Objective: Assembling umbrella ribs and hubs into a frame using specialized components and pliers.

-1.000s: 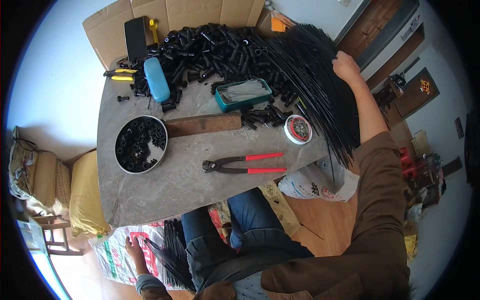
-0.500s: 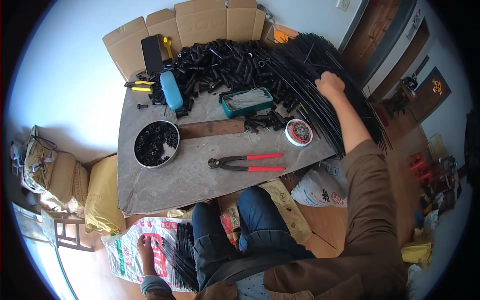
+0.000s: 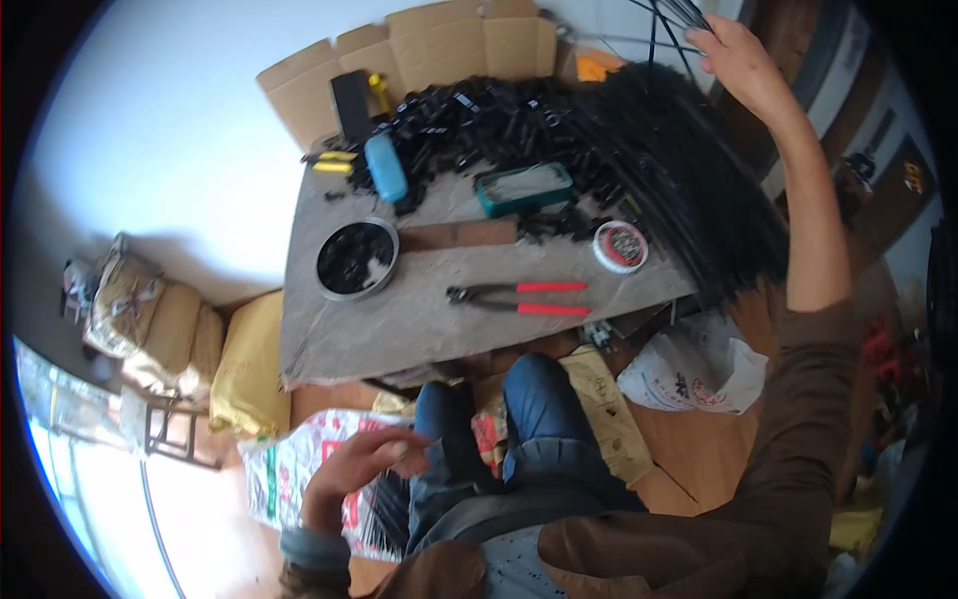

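Note:
High at the far right, my right hand (image 3: 743, 72) is closed around several thin black rods (image 3: 683, 14), raised above the big pile of long black rods (image 3: 689, 170) on the table's right side. My left hand (image 3: 364, 461) hovers by my left thigh with its fingers loosely stretched out and nothing visible in them; motion blurs it a little. Below it, a smaller bundle of black rods (image 3: 387, 514) lies on a white printed sack (image 3: 269, 479).
On the grey table (image 3: 399, 329) lie red-handled pincers (image 3: 519, 298), a round metal bowl (image 3: 392, 275) of black parts, a white tub (image 3: 620, 265), a teal box (image 3: 524, 205) of thin pins, a blue case (image 3: 385, 168) and heaped black tubular pieces (image 3: 469, 125). Cardboard (image 3: 429, 45) stands behind.
My right hand has lifted from the rod pile, up and to the right, with several rods in it. My left hand has come up from beside the sack toward my thigh. The view has shifted.

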`<state>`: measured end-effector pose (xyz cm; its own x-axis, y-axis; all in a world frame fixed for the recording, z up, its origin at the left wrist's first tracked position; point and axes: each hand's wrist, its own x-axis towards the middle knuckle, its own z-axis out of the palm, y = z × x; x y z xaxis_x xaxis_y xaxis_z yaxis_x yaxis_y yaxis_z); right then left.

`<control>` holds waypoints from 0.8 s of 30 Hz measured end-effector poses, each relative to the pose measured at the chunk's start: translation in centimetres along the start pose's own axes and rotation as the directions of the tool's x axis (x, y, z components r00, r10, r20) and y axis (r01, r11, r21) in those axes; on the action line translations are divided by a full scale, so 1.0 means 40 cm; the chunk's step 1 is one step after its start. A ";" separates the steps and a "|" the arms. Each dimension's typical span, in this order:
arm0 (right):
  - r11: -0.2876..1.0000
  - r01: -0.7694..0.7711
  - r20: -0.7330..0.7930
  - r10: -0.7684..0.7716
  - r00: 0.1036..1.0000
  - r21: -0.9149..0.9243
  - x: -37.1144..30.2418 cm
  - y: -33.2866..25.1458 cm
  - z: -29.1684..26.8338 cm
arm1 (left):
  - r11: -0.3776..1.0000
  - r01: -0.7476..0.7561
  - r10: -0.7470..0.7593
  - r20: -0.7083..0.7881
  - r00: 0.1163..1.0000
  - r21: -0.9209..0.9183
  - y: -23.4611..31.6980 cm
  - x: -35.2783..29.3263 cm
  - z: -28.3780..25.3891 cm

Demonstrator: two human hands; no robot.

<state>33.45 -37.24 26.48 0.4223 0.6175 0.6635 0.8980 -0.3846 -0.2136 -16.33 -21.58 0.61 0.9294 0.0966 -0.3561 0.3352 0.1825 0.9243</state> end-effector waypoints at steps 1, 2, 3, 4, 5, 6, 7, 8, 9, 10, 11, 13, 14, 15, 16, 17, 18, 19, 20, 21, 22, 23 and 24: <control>0.996 0.052 0.120 -0.061 0.991 0.072 -0.015 -0.034 0.026 | 0.991 -0.135 0.136 0.130 0.982 -0.012 0.094 0.034 0.043; 0.982 0.102 0.217 -0.136 0.967 0.160 -0.029 -0.074 0.032 | 0.974 -0.216 0.225 0.149 0.963 -0.071 0.144 0.067 0.085; 0.946 0.144 0.273 -0.227 0.935 0.292 -0.076 -0.175 0.062 | 0.951 -0.289 0.302 0.131 0.944 -0.107 0.186 0.108 0.119; 0.947 0.186 0.220 -0.246 0.944 0.263 -0.118 -0.235 0.083 | 0.900 -0.398 0.413 0.055 0.909 -0.178 0.237 0.152 0.178; 0.902 0.272 0.176 -0.344 0.922 0.337 -0.165 -0.289 0.101 | 0.849 -0.483 0.485 -0.046 0.873 -0.215 0.283 0.196 0.229; 0.895 0.163 0.275 -0.294 0.915 0.415 -0.212 -0.355 0.101 | 0.787 -0.571 0.549 -0.157 0.821 -0.235 0.319 0.233 0.266; 0.891 0.007 0.435 -0.228 0.871 0.453 -0.250 -0.411 0.098 | 0.750 -0.597 0.541 -0.258 0.801 -0.284 0.346 0.258 0.285; 0.836 0.122 0.370 -0.361 0.856 0.535 -0.289 -0.419 0.123 | 0.704 -0.627 0.529 -0.343 0.776 -0.333 0.371 0.283 0.302; 0.772 0.217 0.208 -0.410 0.888 0.598 -0.332 -0.414 0.153 | 0.678 -0.666 0.534 -0.414 0.737 -0.310 0.386 0.311 0.314; 0.702 0.319 0.034 -0.439 0.898 0.637 -0.364 -0.408 0.175 | 0.685 -0.651 0.507 -0.428 0.749 -0.328 0.398 0.320 0.299; 0.652 0.197 0.094 -0.384 0.919 0.732 -0.381 -0.395 0.185 | 0.692 -0.628 0.474 -0.432 0.767 -0.356 0.406 0.338 0.281; 0.532 0.154 0.035 -0.329 0.944 0.833 -0.416 -0.407 0.240 | 0.554 -0.818 0.613 -0.591 0.525 -0.153 0.462 0.326 0.233; 0.408 0.103 0.009 -0.264 0.964 0.907 -0.429 -0.414 0.252 | 0.545 -0.820 0.602 -0.599 0.528 -0.175 0.497 0.313 0.205; 0.478 -0.262 0.385 -0.178 0.905 0.838 -0.432 -0.437 0.223 | 0.533 -0.825 0.586 -0.620 0.522 -0.191 0.525 0.286 0.170; 0.474 -0.251 0.371 -0.178 0.911 0.844 -0.425 -0.440 0.227 | 0.517 -0.839 0.627 -0.594 0.504 -0.166 0.556 0.280 0.156; 0.388 -0.338 0.432 -0.187 0.882 0.857 -0.410 -0.453 0.243 | 0.547 -0.830 0.675 -0.529 0.514 -0.109 0.593 0.275 0.142; 0.298 -0.422 0.490 -0.205 0.847 0.856 -0.387 -0.473 0.254 | 0.571 -0.819 0.716 -0.460 0.525 -0.046 0.633 0.265 0.130; 0.255 -0.358 0.411 -0.194 0.891 0.898 -0.352 -0.497 0.247 | 0.573 -0.817 0.775 -0.375 0.509 0.073 0.675 0.247 0.131; 0.238 -0.277 0.320 -0.163 0.933 0.931 -0.317 -0.521 0.241 | 0.564 -0.814 0.798 -0.344 0.494 0.138 0.712 0.229 0.135; 0.227 -0.195 0.228 -0.130 0.965 0.954 -0.281 -0.542 0.233 | 0.550 -0.811 0.820 -0.312 0.480 0.199 0.752 0.206 0.152; 0.171 -0.180 0.203 -0.132 0.970 0.969 -0.253 -0.563 0.217 | 0.483 -0.781 0.874 -0.273 0.402 0.395 0.779 0.184 0.161; 0.164 -0.171 0.194 -0.139 0.971 0.971 -0.233 -0.576 0.227 | 0.430 -0.731 0.903 -0.245 0.354 0.529 0.793 0.175 0.152; 0.212 -0.051 0.074 -0.100 0.992 0.976 -0.218 -0.590 0.257 | 0.370 -0.662 0.927 -0.212 0.309 0.652 0.797 0.167 0.138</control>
<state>9.84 -26.50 18.39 0.3381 0.7020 0.6268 0.2887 0.5566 -0.7790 1.41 -20.53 28.47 0.5653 0.4069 0.7176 -0.3902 -0.6345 0.6672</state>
